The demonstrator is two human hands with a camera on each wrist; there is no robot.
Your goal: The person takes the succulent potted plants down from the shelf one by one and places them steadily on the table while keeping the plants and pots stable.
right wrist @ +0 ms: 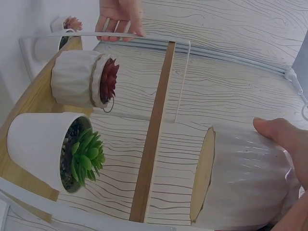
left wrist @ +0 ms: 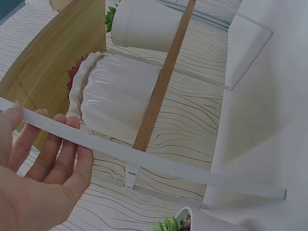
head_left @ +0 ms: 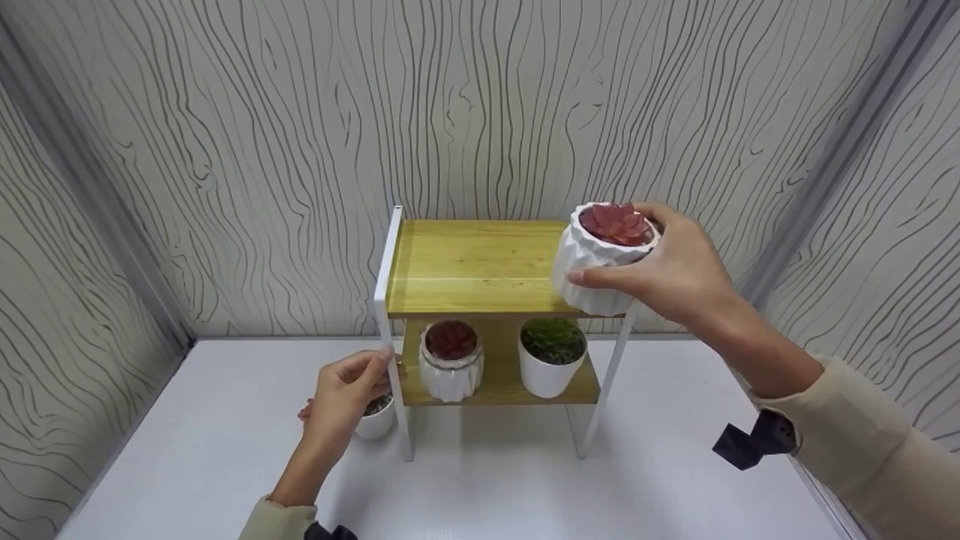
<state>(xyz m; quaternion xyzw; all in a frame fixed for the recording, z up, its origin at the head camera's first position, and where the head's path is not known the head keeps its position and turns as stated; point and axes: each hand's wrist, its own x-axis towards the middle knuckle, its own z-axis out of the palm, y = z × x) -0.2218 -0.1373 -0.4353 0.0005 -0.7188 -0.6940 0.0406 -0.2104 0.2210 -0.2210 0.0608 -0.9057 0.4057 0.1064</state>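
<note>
My right hand (head_left: 679, 266) grips a white ridged pot (head_left: 589, 262) with a red succulent (head_left: 619, 223), thumb and fingers on opposite sides. It is held over the right end of the upper wooden board (head_left: 472, 262); in the right wrist view, the pot's pale base (right wrist: 202, 178) is apart from the board's edge (right wrist: 156, 125). With curled fingers my left hand (head_left: 341, 397) holds the shelf's white left post (left wrist: 106, 144). On the lower board (head_left: 499, 390) stand another ridged pot (head_left: 451, 379) with a red succulent and a smooth white pot (head_left: 551, 373) with a green plant.
Beside the shelf's left leg, partly behind my left hand, a small white pot (head_left: 375, 422) stands on the white table (head_left: 225, 427). Pink leaves (head_left: 305, 409) show behind that hand. A wood-grain patterned wall (head_left: 480, 112) rises behind the shelf.
</note>
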